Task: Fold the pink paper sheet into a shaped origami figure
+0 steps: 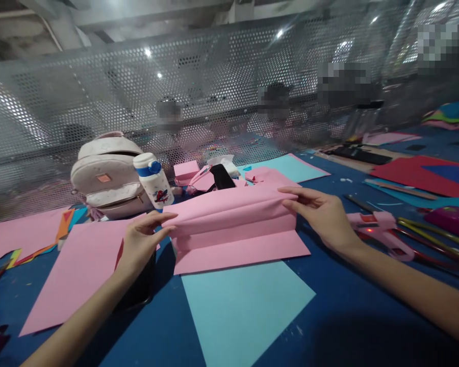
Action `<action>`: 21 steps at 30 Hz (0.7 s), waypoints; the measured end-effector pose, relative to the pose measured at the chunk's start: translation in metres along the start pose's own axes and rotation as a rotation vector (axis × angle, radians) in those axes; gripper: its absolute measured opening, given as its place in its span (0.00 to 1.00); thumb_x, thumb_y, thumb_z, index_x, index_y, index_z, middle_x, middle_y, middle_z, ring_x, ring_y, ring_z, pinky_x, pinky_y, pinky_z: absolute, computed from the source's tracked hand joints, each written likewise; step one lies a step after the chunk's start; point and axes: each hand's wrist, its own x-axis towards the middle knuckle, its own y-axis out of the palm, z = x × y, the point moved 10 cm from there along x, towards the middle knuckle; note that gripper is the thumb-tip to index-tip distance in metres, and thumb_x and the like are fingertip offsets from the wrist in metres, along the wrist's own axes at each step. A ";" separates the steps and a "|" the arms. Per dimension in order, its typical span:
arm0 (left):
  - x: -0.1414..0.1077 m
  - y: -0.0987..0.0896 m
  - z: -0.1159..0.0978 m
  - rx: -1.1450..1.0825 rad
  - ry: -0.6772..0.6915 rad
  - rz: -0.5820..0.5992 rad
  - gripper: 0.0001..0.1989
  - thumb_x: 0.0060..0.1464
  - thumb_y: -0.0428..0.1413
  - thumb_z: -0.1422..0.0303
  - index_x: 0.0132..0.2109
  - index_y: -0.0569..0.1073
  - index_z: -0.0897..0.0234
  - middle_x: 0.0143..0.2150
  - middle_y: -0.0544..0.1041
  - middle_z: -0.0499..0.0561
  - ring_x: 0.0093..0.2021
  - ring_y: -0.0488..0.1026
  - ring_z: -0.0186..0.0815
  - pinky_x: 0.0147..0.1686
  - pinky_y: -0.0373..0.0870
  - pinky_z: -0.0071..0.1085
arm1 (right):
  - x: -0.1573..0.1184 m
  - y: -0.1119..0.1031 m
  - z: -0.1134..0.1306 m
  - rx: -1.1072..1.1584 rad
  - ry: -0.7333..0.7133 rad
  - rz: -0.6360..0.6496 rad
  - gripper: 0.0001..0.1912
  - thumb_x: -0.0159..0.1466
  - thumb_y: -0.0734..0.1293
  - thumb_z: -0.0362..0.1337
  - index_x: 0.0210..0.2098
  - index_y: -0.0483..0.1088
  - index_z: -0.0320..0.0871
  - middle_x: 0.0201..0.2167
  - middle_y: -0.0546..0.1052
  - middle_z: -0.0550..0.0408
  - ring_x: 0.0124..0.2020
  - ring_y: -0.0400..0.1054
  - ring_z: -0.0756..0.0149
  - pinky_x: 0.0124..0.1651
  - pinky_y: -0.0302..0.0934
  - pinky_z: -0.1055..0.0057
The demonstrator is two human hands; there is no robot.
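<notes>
Centrally, a creased pink paper sheet (235, 221) spans two grips: the left hand (139, 239) pinches its nine-o'clock end, the right hand (323, 211) its three-o'clock end. A light-blue sheet (248, 311) lies at six o'clock. Uneven tension could skew the folds; drift toward four o'clock could snag the pink glue gun (384, 220), whose lit indicator lamp (369, 230) suggests heat.

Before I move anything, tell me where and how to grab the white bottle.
Grip the white bottle around its body, below the blue collar: that part is roughly cylindrical and upright. Coming from the right, over the folded pink paper, looks best, since the backpack crowds its left.
</notes>
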 end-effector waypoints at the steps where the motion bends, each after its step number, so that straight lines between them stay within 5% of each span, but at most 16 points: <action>1: 0.000 -0.002 -0.003 0.010 0.017 -0.012 0.11 0.47 0.66 0.64 0.40 0.83 0.60 0.30 0.77 0.48 0.23 0.66 0.28 0.20 0.61 0.22 | 0.000 0.000 0.001 -0.004 -0.007 0.000 0.20 0.56 0.75 0.48 0.46 0.78 0.50 0.44 0.80 0.53 0.43 0.73 0.55 0.46 0.69 0.60; 7: 0.002 -0.015 -0.022 0.033 0.105 -0.088 0.07 0.46 0.67 0.64 0.35 0.84 0.58 0.26 0.74 0.47 0.28 0.67 0.31 0.25 0.62 0.24 | 0.000 -0.004 0.015 -0.021 -0.046 -0.014 0.19 0.56 0.74 0.49 0.44 0.79 0.50 0.45 0.80 0.52 0.45 0.74 0.54 0.48 0.68 0.59; 14: 0.001 -0.022 -0.050 0.055 0.271 -0.048 0.09 0.50 0.66 0.69 0.40 0.83 0.53 0.27 0.72 0.45 0.29 0.65 0.30 0.27 0.60 0.25 | 0.002 -0.006 0.022 -0.042 -0.033 -0.004 0.19 0.55 0.74 0.51 0.42 0.80 0.49 0.43 0.81 0.52 0.38 0.75 0.59 0.37 0.69 0.67; 21: -0.001 -0.027 -0.080 0.073 0.399 -0.018 0.10 0.53 0.64 0.73 0.41 0.83 0.53 0.27 0.72 0.45 0.28 0.66 0.31 0.28 0.60 0.27 | 0.005 -0.010 0.034 -0.022 -0.109 -0.047 0.15 0.54 0.75 0.49 0.37 0.80 0.48 0.38 0.82 0.52 0.41 0.75 0.56 0.45 0.70 0.61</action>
